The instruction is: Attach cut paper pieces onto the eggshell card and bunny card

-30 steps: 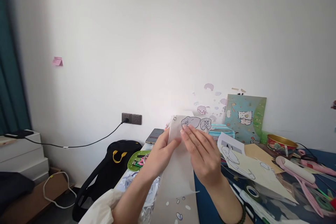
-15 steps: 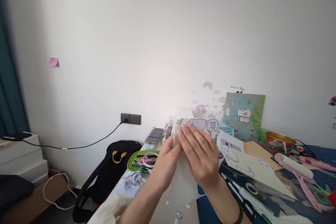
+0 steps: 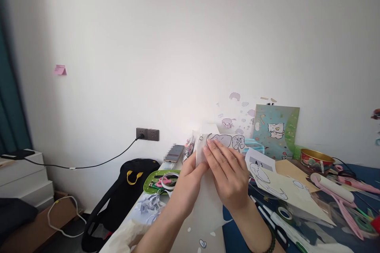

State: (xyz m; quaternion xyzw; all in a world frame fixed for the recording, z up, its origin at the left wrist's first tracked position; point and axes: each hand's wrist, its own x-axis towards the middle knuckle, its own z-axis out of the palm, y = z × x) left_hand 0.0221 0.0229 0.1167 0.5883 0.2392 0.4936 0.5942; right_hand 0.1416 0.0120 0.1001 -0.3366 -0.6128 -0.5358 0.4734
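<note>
Between my hands stands a whitish sheet (image 3: 221, 141) with outlined cartoon figures along its upper part. My left hand (image 3: 188, 185) wraps its left edge, the thumb in front and the other fingers mostly hidden behind. Across the front lies my right hand (image 3: 228, 172), its fingers stretched out side by side and flat against the sheet, below the figures. Under my wrists, a pale board (image 3: 208, 229) carries small cut paper pieces. To the left, a green tray (image 3: 146, 184) holds a roll of tape (image 3: 169, 174) and pink-handled scissors (image 3: 162, 182).
Paper scraps (image 3: 151, 205) and a phone (image 3: 174, 153) are on the left. At right are drawn paper sheets (image 3: 267, 182), black-handled scissors (image 3: 280, 235), a pink lint roller (image 3: 334, 189) and a red-gold tin (image 3: 317, 161). A black backpack (image 3: 130, 193) stands beside the table; a wall is behind.
My right hand has shifted very slightly to the right on the sheet. The drawn figures at its top sit at a slightly different angle. My left hand keeps its hold.
</note>
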